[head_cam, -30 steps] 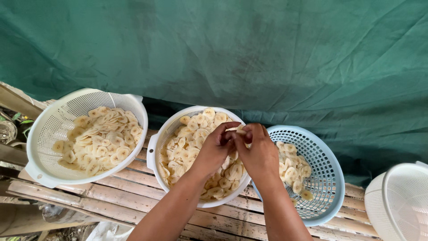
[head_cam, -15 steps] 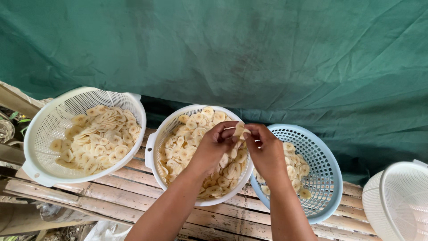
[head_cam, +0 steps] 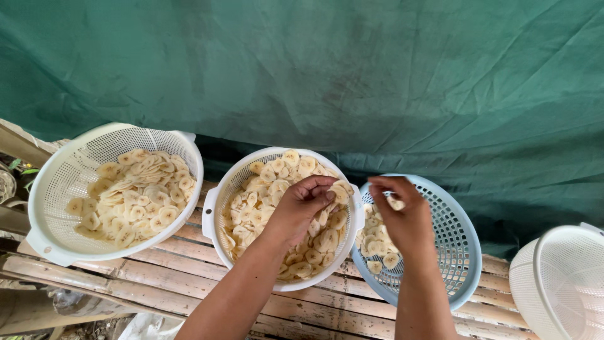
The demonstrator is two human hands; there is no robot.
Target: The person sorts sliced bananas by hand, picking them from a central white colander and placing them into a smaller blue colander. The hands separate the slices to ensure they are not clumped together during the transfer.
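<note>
Left hand (head_cam: 301, 211) over middle white basket (head_cam: 217, 214), fingers curled, pinching a banana slice (head_cam: 340, 191), right hand (head_cam: 402, 217) above blue basket (head_cam: 456, 245), fingertips pinched together, bamboo tabletop (head_cam: 189, 277) beneath

A white colander (head_cam: 69, 182) of pale banana slices (head_cam: 135, 195) sits at the left on a bamboo slat bench (head_cam: 157, 277). A green tarp (head_cam: 327, 82) hangs behind. Stacked white colanders (head_cam: 563, 283) stand at the right edge.
</note>
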